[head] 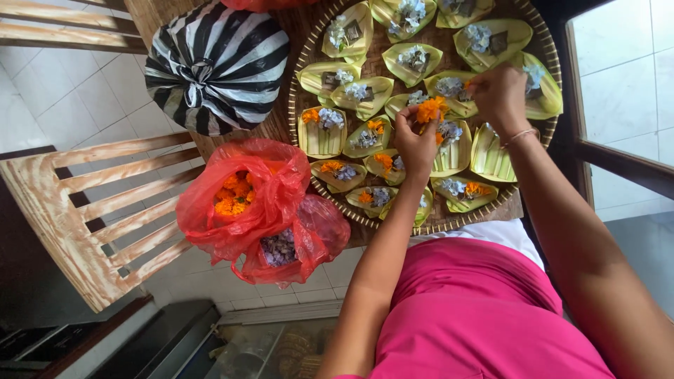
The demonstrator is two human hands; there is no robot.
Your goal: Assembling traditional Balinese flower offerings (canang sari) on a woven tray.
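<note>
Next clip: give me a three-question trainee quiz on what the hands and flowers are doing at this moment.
1. True or false: the left hand holds orange petals.
2. Where is the right hand? A) over the woven tray B) in the red bag C) on the chair
3. What colour are the flowers showing inside the open red bag?

Key:
1. True.
2. A.
3. Orange.

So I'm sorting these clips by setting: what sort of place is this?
Probably a home or small workshop: a wooden table bears a round woven tray of leaf offerings, with slatted wooden chairs on white floor tiles.
</note>
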